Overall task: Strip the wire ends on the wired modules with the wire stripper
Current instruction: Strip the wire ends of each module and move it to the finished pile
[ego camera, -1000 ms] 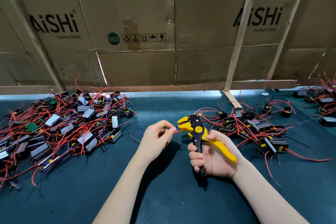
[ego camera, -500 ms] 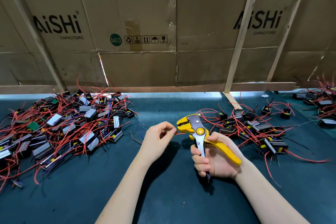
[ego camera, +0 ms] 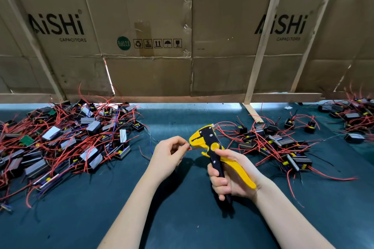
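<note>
Step in hand: we judge we are feeding one red wire (ego camera: 193, 149) end into the head of the wire stripper (ego camera: 214, 150), ahead of the squeeze.
Left hand (ego camera: 169, 156): our fingers (ego camera: 183, 145) are curled and pinch the red wire, whose free end runs from the fingertips toward the stripper's mouth; whether it is seated there we cannot tell.
Right hand (ego camera: 230, 176): fingers clenched round the black and yellow handles, the head up and beside the left fingertips.
Wired modules: one heap (ego camera: 66, 141) lies well out beyond the left fingers, another (ego camera: 277, 145) behind the right fingers, both on the desk (ego camera: 182, 218).
Next move: probably seat the end fully in the mouth, then squeeze the handles while the pinch holds firm.
</note>
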A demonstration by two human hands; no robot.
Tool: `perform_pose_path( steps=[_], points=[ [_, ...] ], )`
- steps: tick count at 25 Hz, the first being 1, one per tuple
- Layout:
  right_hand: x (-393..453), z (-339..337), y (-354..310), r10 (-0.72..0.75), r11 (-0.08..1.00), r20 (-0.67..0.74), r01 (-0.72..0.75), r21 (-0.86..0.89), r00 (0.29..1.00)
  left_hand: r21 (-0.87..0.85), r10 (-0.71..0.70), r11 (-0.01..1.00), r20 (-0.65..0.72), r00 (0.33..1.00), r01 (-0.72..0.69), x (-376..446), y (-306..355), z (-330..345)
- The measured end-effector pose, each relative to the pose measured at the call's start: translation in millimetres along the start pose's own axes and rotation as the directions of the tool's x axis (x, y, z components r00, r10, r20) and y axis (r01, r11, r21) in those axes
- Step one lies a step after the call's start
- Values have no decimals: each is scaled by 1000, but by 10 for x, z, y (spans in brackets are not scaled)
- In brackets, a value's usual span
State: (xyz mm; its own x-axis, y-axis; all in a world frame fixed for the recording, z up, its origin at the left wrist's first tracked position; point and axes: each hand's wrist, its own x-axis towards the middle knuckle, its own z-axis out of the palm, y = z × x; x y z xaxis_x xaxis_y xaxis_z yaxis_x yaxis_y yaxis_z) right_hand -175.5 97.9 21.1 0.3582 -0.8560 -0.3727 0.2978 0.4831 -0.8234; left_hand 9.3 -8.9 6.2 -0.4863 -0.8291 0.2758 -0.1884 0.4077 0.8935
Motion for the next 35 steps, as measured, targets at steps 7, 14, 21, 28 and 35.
perform_pose_path(
  steps=[7,14,21,28,35],
  points=[
    [15,59,13,-11,989,-68,21,147,998,47,-30,998,17,999,29,-6,48,12],
    [67,76,49,1,936,-164,56,346,986,334,65,941,-27,997,-53,-31,60,-136],
    [79,84,30,27,941,-175,34,336,984,435,416,841,-138,899,-322,-83,259,-79],
    [77,111,5,0,934,-173,62,351,985,-76,320,947,336,886,-313,-86,392,348],
    [107,50,14,-60,871,-320,206,446,945,456,185,873,24,982,-175,-61,72,39]
  ],
)
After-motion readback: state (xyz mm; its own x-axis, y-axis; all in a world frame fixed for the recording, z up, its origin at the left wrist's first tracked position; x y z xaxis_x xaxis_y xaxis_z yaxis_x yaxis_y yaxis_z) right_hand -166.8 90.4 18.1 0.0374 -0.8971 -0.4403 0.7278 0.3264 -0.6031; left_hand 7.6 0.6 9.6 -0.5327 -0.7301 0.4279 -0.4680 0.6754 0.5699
